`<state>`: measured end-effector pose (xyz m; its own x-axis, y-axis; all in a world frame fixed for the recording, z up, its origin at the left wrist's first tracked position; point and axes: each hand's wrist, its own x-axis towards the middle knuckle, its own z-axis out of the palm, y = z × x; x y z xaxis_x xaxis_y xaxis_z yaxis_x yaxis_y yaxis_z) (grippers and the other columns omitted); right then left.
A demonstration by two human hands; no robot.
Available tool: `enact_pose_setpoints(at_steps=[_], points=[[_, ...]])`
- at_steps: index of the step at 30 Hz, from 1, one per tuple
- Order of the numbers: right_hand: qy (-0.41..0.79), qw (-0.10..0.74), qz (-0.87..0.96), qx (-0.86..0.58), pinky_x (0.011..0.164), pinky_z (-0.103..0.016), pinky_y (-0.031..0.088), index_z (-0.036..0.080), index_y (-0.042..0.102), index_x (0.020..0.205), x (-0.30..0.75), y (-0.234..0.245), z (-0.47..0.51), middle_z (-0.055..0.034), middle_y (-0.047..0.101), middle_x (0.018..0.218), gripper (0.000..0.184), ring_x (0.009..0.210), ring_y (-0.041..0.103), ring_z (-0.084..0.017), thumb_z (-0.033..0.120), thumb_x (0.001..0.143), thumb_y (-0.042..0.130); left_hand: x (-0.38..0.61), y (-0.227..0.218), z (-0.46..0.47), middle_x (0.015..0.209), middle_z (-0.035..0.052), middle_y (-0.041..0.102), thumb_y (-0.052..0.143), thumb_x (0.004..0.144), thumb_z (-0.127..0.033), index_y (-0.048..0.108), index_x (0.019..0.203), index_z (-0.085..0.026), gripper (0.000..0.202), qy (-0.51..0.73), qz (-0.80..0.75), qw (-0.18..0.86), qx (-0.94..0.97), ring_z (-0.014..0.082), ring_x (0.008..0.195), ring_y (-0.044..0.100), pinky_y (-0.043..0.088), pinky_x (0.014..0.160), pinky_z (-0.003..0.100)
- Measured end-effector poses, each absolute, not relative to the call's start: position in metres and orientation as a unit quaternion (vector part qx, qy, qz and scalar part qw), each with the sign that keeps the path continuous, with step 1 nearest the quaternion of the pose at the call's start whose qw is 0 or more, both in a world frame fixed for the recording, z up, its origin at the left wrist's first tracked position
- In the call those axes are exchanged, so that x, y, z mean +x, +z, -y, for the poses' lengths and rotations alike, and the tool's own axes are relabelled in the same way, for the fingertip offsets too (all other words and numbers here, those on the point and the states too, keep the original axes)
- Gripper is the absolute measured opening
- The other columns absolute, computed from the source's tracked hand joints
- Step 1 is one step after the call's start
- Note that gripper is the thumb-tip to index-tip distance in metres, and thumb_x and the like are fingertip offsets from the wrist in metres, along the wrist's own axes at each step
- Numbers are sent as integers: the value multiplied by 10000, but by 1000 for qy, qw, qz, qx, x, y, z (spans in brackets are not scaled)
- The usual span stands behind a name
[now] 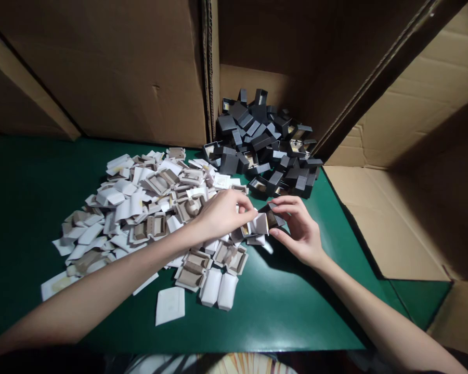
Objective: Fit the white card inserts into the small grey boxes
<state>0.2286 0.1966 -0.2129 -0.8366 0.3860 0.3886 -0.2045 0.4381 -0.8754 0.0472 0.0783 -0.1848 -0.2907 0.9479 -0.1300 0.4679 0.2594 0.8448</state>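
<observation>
A small black box is between my hands, over the right edge of the white pile. The fingers and thumb of my right hand grip it from the right side. My left hand reaches in from the left, fingers curled, thumb and fingertips pinching at a white folded insert against the box. The exact contact of the left fingertips is partly hidden. Below my left hand lie white and grey moulded inserts, some with the hollow grey side up. Two white ones lie side by side.
A large heap of white inserts spreads over the left of the green table. Behind my hands, black boxes are piled against cardboard. Tall cardboard walls close off the back; an open carton stands at the right.
</observation>
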Motion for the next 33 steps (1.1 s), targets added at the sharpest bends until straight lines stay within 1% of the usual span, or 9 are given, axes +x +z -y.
enact_pose_setpoints(at_steps=[6, 11, 13, 17, 20, 22, 25, 29, 33], points=[[539, 274, 795, -51, 961, -432, 442, 219, 562, 1131, 229, -210, -197, -113, 453, 1163, 395, 1147, 469, -232, 101, 765, 651, 47, -183, -77, 835, -4, 625, 588, 806, -476, 714, 835, -240, 270, 324, -701, 286, 567, 135, 778, 543, 351, 657, 259], [532, 268, 801, -58, 947, -430, 462, 220, 560, 1117, 230, -210, -196, -117, 458, 1165, 363, 1145, 473, -236, 152, 774, 654, 50, -185, -75, 881, 12, 607, 581, 843, -396, 722, 866, -250, 205, 318, -705, 235, 588, 153, 876, 519, 359, 714, 273], [524, 268, 807, -60, 943, -431, 465, 219, 558, 1117, 230, -210, -196, -121, 461, 1170, 364, 1145, 473, -239, 160, 771, 659, 52, -184, -75, 867, 9, 616, 592, 841, -359, 723, 846, -232, 183, 320, -699, 232, 596, 146, 865, 519, 363, 716, 271], [523, 267, 808, -55, 948, -441, 456, 214, 560, 1122, 231, -210, -196, -121, 463, 1177, 373, 1140, 477, -241, 142, 769, 656, 53, -182, -75, 797, -13, 640, 604, 834, -317, 724, 813, -201, 168, 336, -690, 243, 594, 110, 770, 531, 376, 734, 266], [524, 269, 806, -54, 952, -451, 453, 211, 560, 1122, 231, -211, -196, -122, 461, 1178, 370, 1147, 474, -245, 140, 770, 652, 51, -181, -77, 787, -19, 651, 609, 822, -317, 727, 809, -192, 172, 351, -684, 265, 581, 93, 718, 542, 387, 692, 249], [521, 270, 808, -54, 949, -452, 458, 212, 557, 1119, 230, -211, -197, -121, 461, 1175, 364, 1147, 475, -246, 149, 773, 650, 48, -180, -78, 787, -21, 654, 613, 813, -341, 727, 798, -196, 185, 356, -680, 293, 570, 90, 705, 549, 384, 644, 237], [521, 272, 807, -49, 935, -441, 472, 214, 559, 1107, 229, -210, -197, -120, 461, 1166, 350, 1137, 483, -242, 150, 774, 647, 41, -179, -79, 787, -17, 660, 615, 809, -374, 727, 795, -191, 215, 369, -663, 345, 552, 87, 689, 552, 380, 615, 218], [545, 274, 791, -55, 941, -440, 469, 216, 562, 1105, 229, -208, -196, -121, 464, 1166, 347, 1143, 479, -241, 145, 775, 644, 36, -175, -81, 786, 22, 664, 606, 815, -337, 727, 837, -135, 236, 360, -631, 423, 542, 85, 632, 535, 382, 596, 204], [572, 272, 772, -53, 942, -432, 467, 219, 563, 1110, 229, -207, -195, -119, 469, 1169, 354, 1141, 482, -234, 128, 777, 641, 36, -172, -80, 767, 32, 658, 596, 815, -307, 720, 830, -111, 233, 350, -625, 435, 545, 82, 609, 518, 382, 593, 201]])
